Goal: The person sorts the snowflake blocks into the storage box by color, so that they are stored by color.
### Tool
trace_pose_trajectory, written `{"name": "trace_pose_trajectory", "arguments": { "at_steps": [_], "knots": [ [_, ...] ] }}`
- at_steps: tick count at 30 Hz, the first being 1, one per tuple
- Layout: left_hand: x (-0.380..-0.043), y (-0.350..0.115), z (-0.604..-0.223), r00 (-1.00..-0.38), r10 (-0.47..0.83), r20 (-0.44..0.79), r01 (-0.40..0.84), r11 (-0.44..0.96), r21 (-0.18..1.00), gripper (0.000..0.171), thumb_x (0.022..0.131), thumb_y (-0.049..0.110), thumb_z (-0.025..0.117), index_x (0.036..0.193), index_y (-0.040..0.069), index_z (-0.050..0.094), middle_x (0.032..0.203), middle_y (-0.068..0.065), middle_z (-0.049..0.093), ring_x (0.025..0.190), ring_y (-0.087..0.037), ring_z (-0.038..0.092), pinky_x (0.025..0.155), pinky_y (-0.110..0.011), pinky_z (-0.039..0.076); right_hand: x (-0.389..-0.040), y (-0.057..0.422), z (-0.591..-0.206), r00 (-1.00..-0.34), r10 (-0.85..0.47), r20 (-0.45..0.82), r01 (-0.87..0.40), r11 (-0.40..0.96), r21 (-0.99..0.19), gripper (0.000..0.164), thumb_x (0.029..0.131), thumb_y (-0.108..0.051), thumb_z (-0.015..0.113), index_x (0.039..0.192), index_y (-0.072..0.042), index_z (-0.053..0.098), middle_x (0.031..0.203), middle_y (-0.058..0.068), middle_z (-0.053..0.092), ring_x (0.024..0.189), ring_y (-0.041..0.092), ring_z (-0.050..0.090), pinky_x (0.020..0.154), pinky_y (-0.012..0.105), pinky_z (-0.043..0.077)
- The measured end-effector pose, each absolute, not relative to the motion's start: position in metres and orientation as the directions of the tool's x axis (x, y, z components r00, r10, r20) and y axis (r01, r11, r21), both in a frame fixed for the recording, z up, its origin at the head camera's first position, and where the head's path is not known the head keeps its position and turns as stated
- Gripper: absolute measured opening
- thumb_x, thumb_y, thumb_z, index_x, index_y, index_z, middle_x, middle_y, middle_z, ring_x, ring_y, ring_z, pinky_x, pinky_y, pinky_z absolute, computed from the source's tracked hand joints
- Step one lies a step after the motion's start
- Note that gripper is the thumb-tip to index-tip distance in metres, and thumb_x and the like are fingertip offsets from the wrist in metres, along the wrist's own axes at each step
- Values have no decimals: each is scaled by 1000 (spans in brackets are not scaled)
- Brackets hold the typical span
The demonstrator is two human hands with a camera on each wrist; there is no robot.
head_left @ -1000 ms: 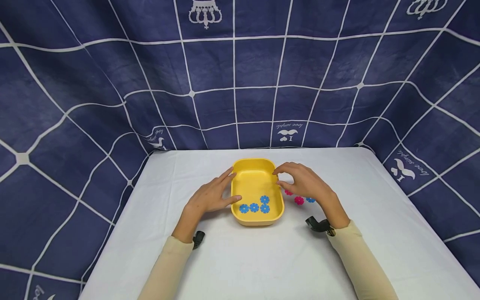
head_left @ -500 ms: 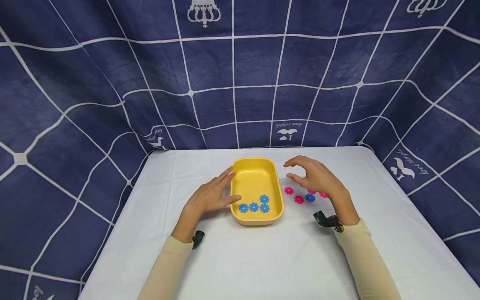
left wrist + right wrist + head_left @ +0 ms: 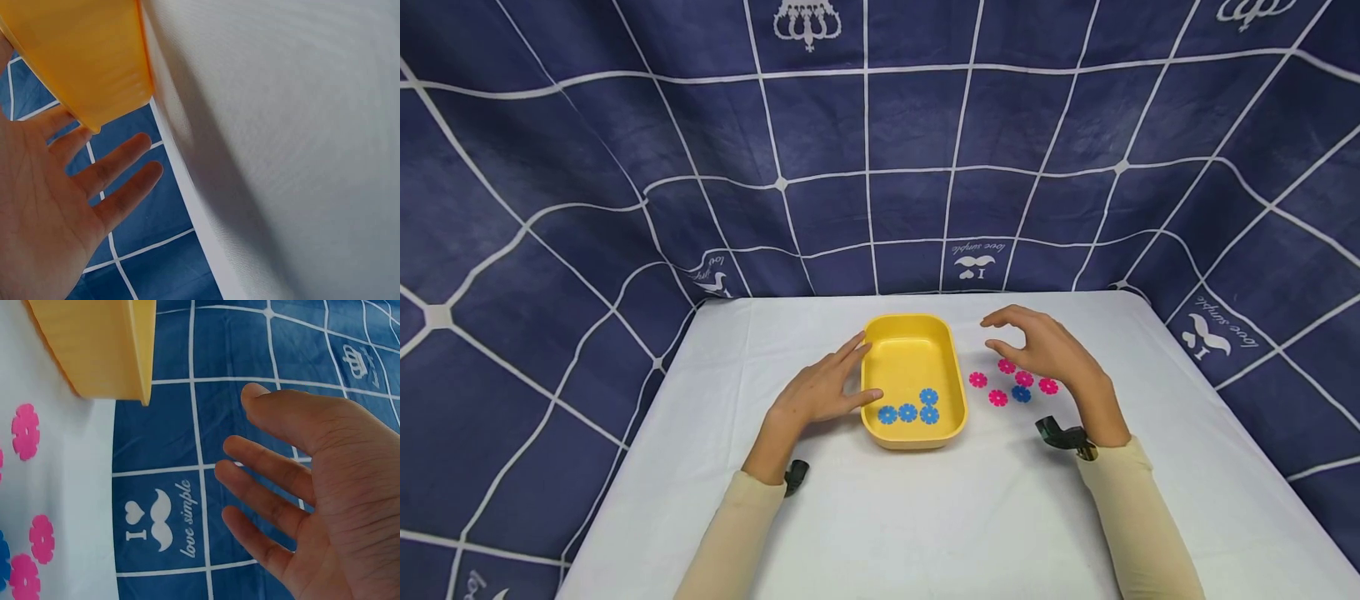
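A yellow plastic tray stands on the table, with several blue flower-shaped discs in its near end. At the tray's left rim rests my left hand, fingers spread and thumb over the edge; the left wrist view shows its fingertips against the tray wall. My right hand hovers to the right of the tray, fingers loosely bent, thumb apart, holding nothing. Below it lie several pink flower-shaped discs and one blue disc. In the right wrist view pink discs lie left of the hand.
White cloth covers the table. A dark blue curtain with white lines hangs behind it and along both sides. A dark wrist camera sits at the right cuff, and another wrist camera at the left.
My right hand has moved from the tray's right rim out to the right and slightly away, uncovering the pink discs and the blue one. My left hand has stayed at the tray.
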State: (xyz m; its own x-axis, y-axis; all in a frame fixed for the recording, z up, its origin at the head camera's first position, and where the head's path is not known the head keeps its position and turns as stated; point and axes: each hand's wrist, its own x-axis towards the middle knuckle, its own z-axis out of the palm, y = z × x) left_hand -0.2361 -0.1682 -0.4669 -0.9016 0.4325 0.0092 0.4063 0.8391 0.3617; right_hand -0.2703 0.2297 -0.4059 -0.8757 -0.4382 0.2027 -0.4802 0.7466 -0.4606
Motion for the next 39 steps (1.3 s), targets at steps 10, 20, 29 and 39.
{"name": "trace_pose_trajectory", "arguments": {
  "at_steps": [10,20,29,39],
  "knots": [
    [-235,-168,-465,-899,439,13,413,836,360,101,95,84,51,173,23,29,181,13,9,155,-32,44,114,-59,49,-272,241,-403,-878,-429,214,-478,750,-458,41,97,-23,83,135,-13,72,131,10,73,124,34,66,102,61,58],
    [-236,-168,-464,-900,437,8,412,842,350,102,94,86,49,173,25,27,181,13,8,155,-31,45,114,-58,50,-272,250,-403,-873,-421,248,-488,744,-455,39,97,-19,82,134,-11,73,130,11,73,123,36,65,104,64,55],
    [-234,-167,-468,-900,436,3,406,834,373,101,95,85,51,173,24,28,181,12,9,156,-31,42,116,-59,48,-270,248,-408,-886,-416,203,-461,758,-461,40,97,-21,82,135,-12,72,131,11,73,124,35,65,104,62,56],
    [-235,-168,-467,-901,433,13,406,834,372,100,95,84,52,172,24,29,181,12,10,156,-31,42,116,-59,48,-266,252,-418,-899,-414,143,-429,767,-477,41,97,-22,82,135,-12,73,131,11,73,124,37,65,103,63,56]
  ]
}}
